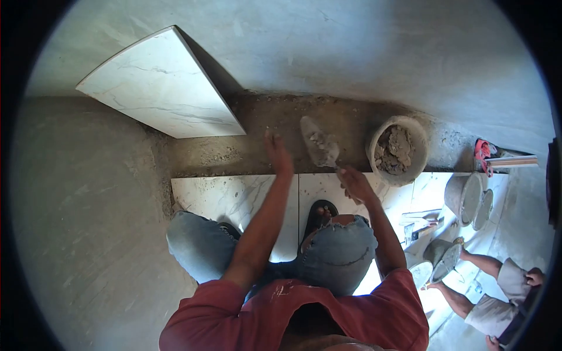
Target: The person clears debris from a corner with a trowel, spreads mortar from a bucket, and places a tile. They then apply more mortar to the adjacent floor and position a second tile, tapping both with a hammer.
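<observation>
My right hand is wrapped round the handle of a trowel. Clumps of mortar lie on its blade, which is over the bare strip of floor by the wall. My left hand is empty, with its fingers stretched toward that strip, apart from the trowel. To the right of the trowel stands a bucket holding crumbly grey mortar. A large white marbled tile leans against the wall ahead on the left.
Laid white tiles lie under my feet. More buckets and some tools sit on the tiles at right. A red cloth-like item lies by the wall. Another person is at the lower right, hands near buckets.
</observation>
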`<state>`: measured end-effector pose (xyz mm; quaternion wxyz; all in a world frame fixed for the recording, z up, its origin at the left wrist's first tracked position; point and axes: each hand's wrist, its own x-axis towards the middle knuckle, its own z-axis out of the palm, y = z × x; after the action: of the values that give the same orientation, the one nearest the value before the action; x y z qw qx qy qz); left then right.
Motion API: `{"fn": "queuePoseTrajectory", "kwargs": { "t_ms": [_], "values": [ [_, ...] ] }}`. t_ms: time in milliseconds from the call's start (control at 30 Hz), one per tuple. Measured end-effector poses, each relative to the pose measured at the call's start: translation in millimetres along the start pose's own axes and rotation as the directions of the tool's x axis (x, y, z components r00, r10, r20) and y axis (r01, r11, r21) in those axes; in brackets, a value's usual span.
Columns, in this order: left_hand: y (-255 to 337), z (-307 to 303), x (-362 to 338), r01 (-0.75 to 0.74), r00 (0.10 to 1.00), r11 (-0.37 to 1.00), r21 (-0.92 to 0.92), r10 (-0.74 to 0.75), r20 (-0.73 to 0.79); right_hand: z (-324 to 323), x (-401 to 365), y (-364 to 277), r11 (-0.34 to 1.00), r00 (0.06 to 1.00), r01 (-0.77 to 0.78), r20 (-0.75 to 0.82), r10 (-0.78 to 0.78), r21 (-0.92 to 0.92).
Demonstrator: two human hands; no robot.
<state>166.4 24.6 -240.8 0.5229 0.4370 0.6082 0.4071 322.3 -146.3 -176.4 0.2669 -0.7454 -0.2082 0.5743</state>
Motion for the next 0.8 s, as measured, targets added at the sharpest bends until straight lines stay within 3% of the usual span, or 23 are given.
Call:
{"fn": "queuePoseTrajectory", "kwargs": {
  "t_ms": [133,200,333,400,433,467,500,567,600,633,667,700,767,800],
  "values": [
    [-27.6,-26.5,35.4,0.038,0.986,0.999,-0.003,-0.037,0.160,-37.1,-57.8,-14.4,0.992,0.982,0.030,-0.188,-0.007,0.122],
    [-41.5,-36.5,34.0,-0.087,0.973,0.889,0.450,-0.021,0.230,-54.9,-87.0,-23.6,0.983,0.945,0.031,-0.326,0.030,0.180],
    [-66.2,-46.2,27.1,-0.175,0.941,0.770,0.614,-0.053,0.335,-88.9,-117.3,-10.4,0.996,0.828,0.045,-0.561,0.004,0.072],
    [-65.1,-48.3,17.9,-0.282,0.939,0.711,0.644,0.067,0.336,-103.4,-121.1,8.9,0.988,0.758,-0.078,-0.652,-0.030,-0.136],
    [-66.6,-48.0,19.8,-0.281,0.940,0.715,0.640,0.069,0.335,-110.3,-116.5,27.3,0.910,0.696,-0.098,-0.682,-0.226,-0.402],
    [-69.4,-49.7,23.3,-0.315,0.922,0.669,0.673,0.047,0.385,-110.5,-116.7,30.7,0.909,0.697,-0.094,-0.679,-0.230,-0.405],
    [-72.6,-54.0,25.7,-0.349,0.903,0.617,0.706,0.018,0.430,-108.9,-116.5,34.7,0.865,0.635,-0.136,-0.713,-0.297,-0.482],
    [-67.8,-59.9,26.1,-0.300,0.916,0.614,0.730,-0.029,0.400,-99.5,-115.4,35.0,0.821,0.544,-0.166,-0.745,-0.385,-0.546],
    [-59.5,-62.8,23.1,-0.256,0.921,0.611,0.749,-0.081,0.380,-91.4,-112.3,30.0,0.823,0.555,-0.155,-0.738,-0.385,-0.546],
    [-51.6,-65.7,19.7,-0.250,0.925,0.599,0.760,-0.085,0.371,-80.4,-111.0,26.2,0.830,0.580,0.029,-0.667,-0.468,-0.557],
    [-42.5,-64.6,19.0,-0.196,0.910,0.551,0.811,-0.207,0.360,-68.2,-108.9,23.1,0.813,0.577,0.210,-0.602,-0.551,-0.543],
    [-39.1,-62.0,19.4,-0.150,0.883,0.499,0.853,-0.320,0.342,-52.9,-99.5,20.3,0.846,0.673,0.250,-0.543,-0.501,-0.471],
    [-57.6,-59.2,17.4,-0.156,0.889,0.486,0.860,-0.311,0.337,-23.4,-70.1,11.7,0.772,0.785,0.263,-0.337,-0.520,-0.579],
    [-65.2,-58.8,13.9,-0.151,0.893,0.474,0.867,-0.311,0.325,-9.7,-49.8,6.2,0.782,0.828,0.326,-0.238,-0.507,-0.531]
  ]
}}
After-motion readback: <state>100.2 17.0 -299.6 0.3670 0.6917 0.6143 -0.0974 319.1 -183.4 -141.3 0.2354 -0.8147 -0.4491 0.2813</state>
